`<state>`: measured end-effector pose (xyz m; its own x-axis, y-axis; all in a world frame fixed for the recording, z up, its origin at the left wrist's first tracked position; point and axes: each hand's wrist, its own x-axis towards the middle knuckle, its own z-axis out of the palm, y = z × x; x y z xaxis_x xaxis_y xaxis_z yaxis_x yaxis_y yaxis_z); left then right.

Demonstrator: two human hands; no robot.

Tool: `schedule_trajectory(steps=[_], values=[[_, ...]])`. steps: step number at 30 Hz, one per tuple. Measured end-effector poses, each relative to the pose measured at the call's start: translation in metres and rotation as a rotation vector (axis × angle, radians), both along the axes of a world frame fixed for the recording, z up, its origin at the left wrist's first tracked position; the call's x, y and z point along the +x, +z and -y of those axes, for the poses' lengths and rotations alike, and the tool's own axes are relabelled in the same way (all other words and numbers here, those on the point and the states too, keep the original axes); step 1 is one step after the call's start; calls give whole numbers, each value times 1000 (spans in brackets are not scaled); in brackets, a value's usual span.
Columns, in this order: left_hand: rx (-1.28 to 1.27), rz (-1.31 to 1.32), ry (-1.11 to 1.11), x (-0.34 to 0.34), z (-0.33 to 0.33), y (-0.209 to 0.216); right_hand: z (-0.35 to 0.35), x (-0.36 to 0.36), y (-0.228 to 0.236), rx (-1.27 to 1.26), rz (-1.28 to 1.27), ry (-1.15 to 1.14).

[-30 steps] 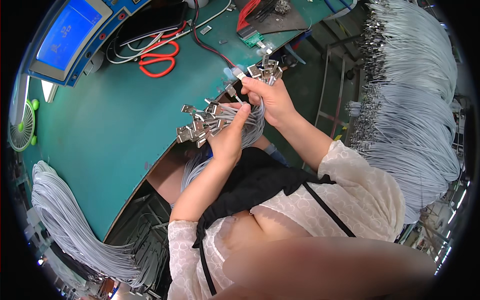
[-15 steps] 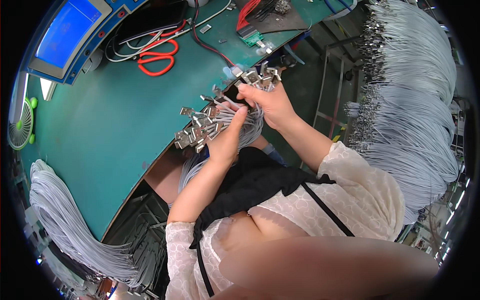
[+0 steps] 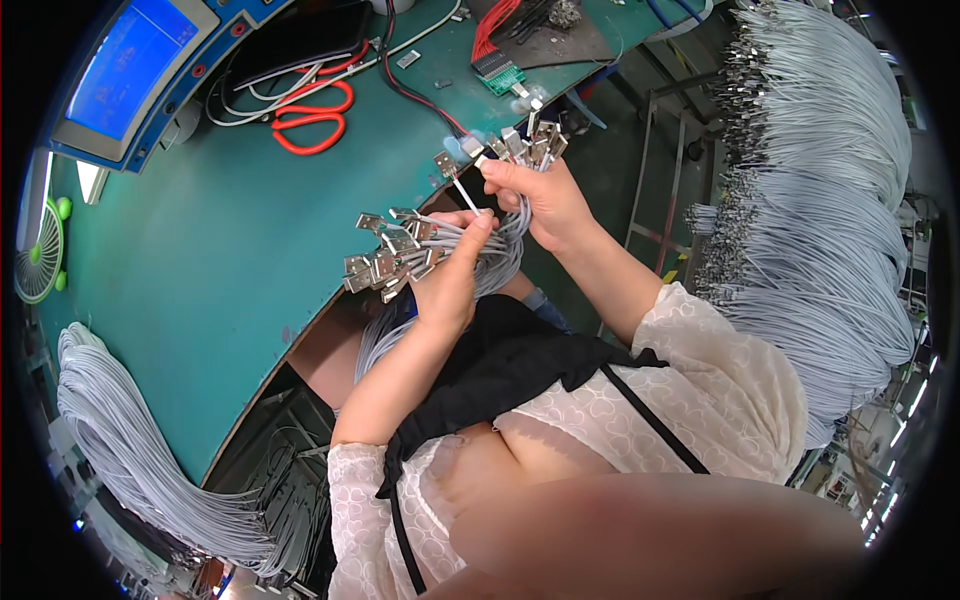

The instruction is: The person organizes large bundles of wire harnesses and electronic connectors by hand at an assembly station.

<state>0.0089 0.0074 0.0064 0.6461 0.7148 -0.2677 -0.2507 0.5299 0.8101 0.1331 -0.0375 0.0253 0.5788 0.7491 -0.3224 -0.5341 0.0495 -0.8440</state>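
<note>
My left hand (image 3: 450, 275) is closed round a bundle of grey USB cables (image 3: 497, 262), whose bare metal plugs fan out to its left. One cable's USB plug (image 3: 446, 165) stands apart from the fan, its pale stem rising from my left thumb and fingertips. My right hand (image 3: 543, 200) grips a second group of the cables, with several metal plugs (image 3: 530, 140) sticking up above its fist. Between the hands the grey cables loop down over my lap. Close by the right thumb, a small connector (image 3: 472, 147) on a red and black lead rests at the table edge.
The green table (image 3: 230, 250) bears red-handled scissors (image 3: 312, 130), a blue-screened instrument (image 3: 130, 75), a green circuit board (image 3: 500, 75) with red wires and a small green fan (image 3: 42, 250). Big grey cable bundles lie at the left (image 3: 120, 430) and hang at the right (image 3: 820, 200).
One USB plug now stands up alone, left of the connector. The right thumb has shifted slightly up, and the plugs in the left hand have moved a little left.
</note>
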Motion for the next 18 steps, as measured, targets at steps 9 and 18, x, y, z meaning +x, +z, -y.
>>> schedule_trajectory(steps=[9,18], values=[[112,1,-64,-3,5,-7,-7,-4,1,-1,-19,-21],[105,-55,3,2,8,14,4,-8,0,62,73,30]])
